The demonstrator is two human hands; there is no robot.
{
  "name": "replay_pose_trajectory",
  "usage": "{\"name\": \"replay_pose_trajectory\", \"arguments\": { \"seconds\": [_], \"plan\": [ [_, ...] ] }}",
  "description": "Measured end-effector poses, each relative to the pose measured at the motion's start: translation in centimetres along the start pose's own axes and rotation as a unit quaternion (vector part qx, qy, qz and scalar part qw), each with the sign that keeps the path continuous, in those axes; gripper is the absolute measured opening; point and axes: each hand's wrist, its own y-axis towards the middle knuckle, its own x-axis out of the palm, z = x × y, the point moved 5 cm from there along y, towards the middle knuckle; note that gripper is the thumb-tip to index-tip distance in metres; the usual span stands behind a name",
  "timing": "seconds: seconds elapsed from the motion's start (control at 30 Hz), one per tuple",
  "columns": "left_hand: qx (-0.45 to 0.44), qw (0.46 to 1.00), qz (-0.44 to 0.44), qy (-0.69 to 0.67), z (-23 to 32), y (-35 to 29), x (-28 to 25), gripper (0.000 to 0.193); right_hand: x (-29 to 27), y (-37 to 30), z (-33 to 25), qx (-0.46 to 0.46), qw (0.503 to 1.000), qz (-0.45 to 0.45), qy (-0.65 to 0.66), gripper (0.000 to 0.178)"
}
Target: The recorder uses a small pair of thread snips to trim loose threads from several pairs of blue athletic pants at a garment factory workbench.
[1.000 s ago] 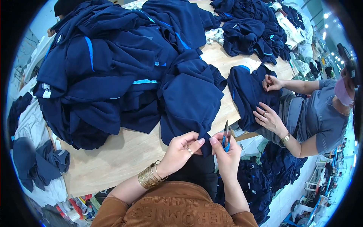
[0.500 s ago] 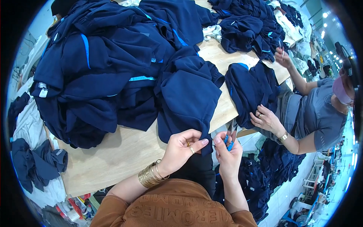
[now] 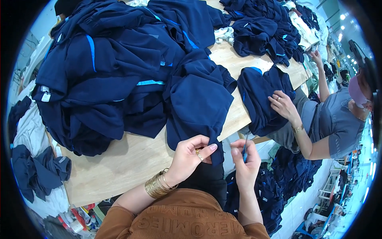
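Observation:
A navy garment (image 3: 199, 99) hangs over the near edge of the wooden table (image 3: 115, 167). My left hand (image 3: 195, 153) pinches its narrow lower end between thumb and fingers. Just to the right, my right hand (image 3: 246, 159) is closed round small scissors (image 3: 244, 150) with blue handles, the blades pointing up and away. A small gap lies between that hand and the cloth. Part of the scissors is hidden by my fingers.
A big pile of navy garments (image 3: 103, 75) covers the table's left and far side. On the right, a co-worker (image 3: 330, 115) rests one hand on another navy garment (image 3: 262, 99). More navy garments (image 3: 294, 175) lie below the table at right.
My right hand has moved slightly right, away from the cloth, and turned the scissors more edge-on. My left hand stays put. The co-worker's raised hand has moved farther away.

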Motion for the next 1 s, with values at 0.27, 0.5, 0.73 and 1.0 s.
{"name": "replay_pose_trajectory", "arguments": {
  "seconds": [0.27,0.5,0.73,1.0],
  "plan": [
    [0.001,1.000,0.005,-0.015,0.4,-0.1,0.2,0.013,-1.1,-1.3,1.3,-0.078,0.970,0.002,-0.230,0.021],
    [0.007,1.000,-0.001,-0.020,0.4,-0.1,0.2,0.013,-0.4,-1.3,0.7,-0.103,0.956,0.007,-0.275,0.021],
    [-0.009,1.000,0.001,-0.014,0.0,-0.1,0.3,0.014,-0.2,-1.2,0.5,-0.098,0.954,-0.002,-0.283,0.021],
    [0.015,1.000,-0.001,0.008,0.1,-0.2,0.4,0.013,0.2,-1.1,0.0,-0.113,0.950,0.000,-0.290,0.019]
  ]
}}
